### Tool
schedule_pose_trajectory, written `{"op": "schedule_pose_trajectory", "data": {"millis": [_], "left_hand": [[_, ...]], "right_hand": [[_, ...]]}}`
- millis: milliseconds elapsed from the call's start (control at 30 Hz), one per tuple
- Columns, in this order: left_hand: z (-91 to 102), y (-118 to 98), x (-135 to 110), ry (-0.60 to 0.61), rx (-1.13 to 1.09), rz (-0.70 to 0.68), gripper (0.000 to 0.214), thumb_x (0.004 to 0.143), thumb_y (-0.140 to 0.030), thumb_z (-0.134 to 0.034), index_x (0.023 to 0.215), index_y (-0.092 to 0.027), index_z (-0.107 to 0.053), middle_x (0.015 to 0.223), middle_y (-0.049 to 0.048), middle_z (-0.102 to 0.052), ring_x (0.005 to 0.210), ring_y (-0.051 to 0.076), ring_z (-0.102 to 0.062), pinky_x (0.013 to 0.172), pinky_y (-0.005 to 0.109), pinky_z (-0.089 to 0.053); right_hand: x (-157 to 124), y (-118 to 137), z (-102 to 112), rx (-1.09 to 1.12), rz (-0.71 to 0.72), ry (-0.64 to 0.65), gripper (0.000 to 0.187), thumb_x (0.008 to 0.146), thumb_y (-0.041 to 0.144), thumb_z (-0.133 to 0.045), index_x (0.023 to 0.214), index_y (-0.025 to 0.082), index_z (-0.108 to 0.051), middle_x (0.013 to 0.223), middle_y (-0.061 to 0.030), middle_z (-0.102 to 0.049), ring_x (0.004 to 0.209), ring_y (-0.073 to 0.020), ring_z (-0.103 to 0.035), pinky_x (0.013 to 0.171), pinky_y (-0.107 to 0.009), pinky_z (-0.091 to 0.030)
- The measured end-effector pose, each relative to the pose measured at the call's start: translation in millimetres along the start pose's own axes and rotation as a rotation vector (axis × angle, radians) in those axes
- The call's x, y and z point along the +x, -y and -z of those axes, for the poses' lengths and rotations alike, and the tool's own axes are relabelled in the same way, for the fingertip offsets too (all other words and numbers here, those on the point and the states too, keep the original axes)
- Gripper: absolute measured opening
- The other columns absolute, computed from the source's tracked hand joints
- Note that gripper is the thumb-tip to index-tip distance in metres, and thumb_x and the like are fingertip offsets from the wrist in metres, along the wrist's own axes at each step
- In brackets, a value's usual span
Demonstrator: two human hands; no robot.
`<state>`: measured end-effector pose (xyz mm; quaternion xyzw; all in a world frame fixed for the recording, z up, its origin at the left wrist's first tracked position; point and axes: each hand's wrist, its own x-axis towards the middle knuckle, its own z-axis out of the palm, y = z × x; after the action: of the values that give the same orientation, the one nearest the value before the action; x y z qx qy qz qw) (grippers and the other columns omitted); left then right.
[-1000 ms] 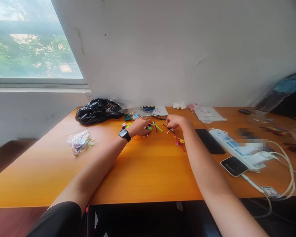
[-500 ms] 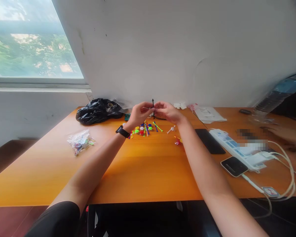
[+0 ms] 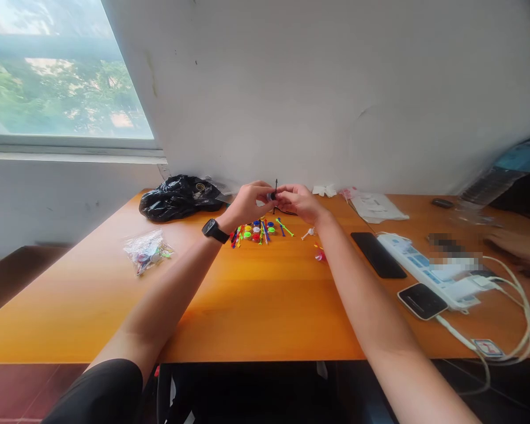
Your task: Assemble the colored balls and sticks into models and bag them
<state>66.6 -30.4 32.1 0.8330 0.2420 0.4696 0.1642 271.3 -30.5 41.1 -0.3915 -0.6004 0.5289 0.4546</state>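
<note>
My left hand and my right hand meet above the far middle of the orange table. Both pinch a thin black stick that points up between the fingertips, with a small dark round piece at its base. My left wrist carries a black watch. Under the hands lies a scatter of small coloured plastic discs and sticks. A white stick piece and a red and yellow piece lie to the right of the scatter.
A black plastic bag lies at the back left. A clear bag of coloured parts sits left. To the right are a black phone, a white power strip, a second phone, cables and papers. Another person's hand rests far right.
Both hands rose from the table, where they were picking among the coloured pieces, and now hold the black stick together in the air. The view shifted slightly.
</note>
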Motion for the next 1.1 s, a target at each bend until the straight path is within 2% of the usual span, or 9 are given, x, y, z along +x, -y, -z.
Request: {"op": "schedule_pose_trajectory", "data": {"millis": [100,200,400,500,633,767,867,967,1100], "left_hand": [[5.7,-4.1,0.5,0.046,0.087,-0.016,0.015,0.091,-0.016,-0.07,0.1,-0.018,-0.082,0.102,0.0059,-0.074,0.078,0.014,-0.072,0.077,0.025,-0.06],[6.0,-4.0,0.6,0.041,0.112,-0.001,0.014,0.09,-0.019,-0.073,0.1,-0.017,-0.082,0.093,0.0048,-0.073,0.076,0.015,-0.072,0.076,0.026,-0.058],[2.7,5.4,-0.8,0.081,0.162,-0.019,0.014,0.091,-0.026,-0.073,0.1,-0.018,-0.08,0.091,0.0054,-0.075,0.083,0.018,-0.071,0.08,0.029,-0.057],[3.1,10.1,-1.7,0.1,0.121,0.013,0.013,0.09,-0.026,-0.073,0.098,-0.017,-0.079,0.09,0.0052,-0.076,0.084,0.019,-0.072,0.082,0.03,-0.058],[0.3,15.1,-5.0,0.133,0.011,0.104,0.013,0.088,-0.025,-0.073,0.098,-0.016,-0.076,0.087,0.0047,-0.079,0.082,0.02,-0.075,0.079,0.029,-0.059],[-5.9,22.0,-10.0,0.198,-0.039,0.118,0.01,0.085,-0.023,-0.072,0.092,-0.016,-0.074,0.084,0.0043,-0.079,0.078,0.018,-0.075,0.074,0.027,-0.058],[-9.0,29.6,-13.5,0.238,-0.009,0.109,0.006,0.082,-0.018,-0.071,0.087,-0.016,-0.073,0.08,0.0026,-0.077,0.073,0.016,-0.072,0.069,0.025,-0.054],[-13.0,35.5,-18.1,0.283,0.053,0.118,0.018,0.082,-0.022,-0.074,0.098,-0.017,-0.078,0.078,0.0016,-0.076,0.07,0.016,-0.069,0.066,0.025,-0.051],[-29.4,34.3,-27.4,0.448,0.004,0.183,0.018,0.09,-0.032,-0.07,0.097,-0.02,-0.082,0.079,0.003,-0.078,0.061,0.016,-0.068,0.06,0.026,-0.051]], "right_hand": [[-1.6,1.8,-3.4,-0.051,-0.009,-0.01,0.02,0.075,0.029,-0.083,0.088,0.017,-0.074,0.075,-0.0033,-0.072,0.067,-0.0122,-0.063,0.063,-0.022,-0.052],[-2.7,2.1,-7.3,-0.128,0.002,-0.02,0.017,0.077,0.025,-0.08,0.089,0.018,-0.072,0.071,-0.002,-0.071,0.065,-0.0131,-0.062,0.061,-0.022,-0.05],[-1.3,-5.9,-5.3,-0.187,0.0,0.029,0.018,0.078,0.026,-0.077,0.09,0.018,-0.067,0.068,-0.0005,-0.066,0.059,-0.0112,-0.054,0.054,-0.022,-0.04],[1.6,-12.7,-0.6,-0.174,0.001,0.038,0.022,0.079,0.031,-0.08,0.09,0.019,-0.065,0.07,-0.0013,-0.067,0.058,-0.0113,-0.053,0.053,-0.023,-0.038],[5.6,-21.7,2.3,-0.203,0.003,0.038,0.028,0.077,0.036,-0.085,0.086,0.019,-0.065,0.072,-0.003,-0.068,0.062,-0.0131,-0.057,0.057,-0.024,-0.042],[8.4,-31.6,-0.7,-0.299,-0.045,0.057,0.037,0.078,0.043,-0.086,0.076,0.02,-0.058,0.064,-0.0001,-0.06,0.058,-0.0119,-0.05,0.052,-0.023,-0.033],[11.4,-40.2,0.7,-0.448,-0.063,0.05,0.036,0.085,0.043,-0.079,0.074,0.021,-0.053,0.063,0.0024,-0.055,0.056,-0.0109,-0.045,0.051,-0.023,-0.031],[15.9,-49.1,10.3,-0.726,-0.103,-0.025,0.019,0.092,0.033,-0.066,0.08,0.02,-0.059,0.069,0.0009,-0.06,0.061,-0.0123,-0.051,0.056,-0.023,-0.037],[19.3,-60.4,26.7,-0.932,-0.172,-0.108,0.012,0.082,0.02,-0.072,0.076,0.019,-0.062,0.066,-0.0015,-0.058,0.066,-0.0173,-0.055,0.059,-0.027,-0.041]]}}
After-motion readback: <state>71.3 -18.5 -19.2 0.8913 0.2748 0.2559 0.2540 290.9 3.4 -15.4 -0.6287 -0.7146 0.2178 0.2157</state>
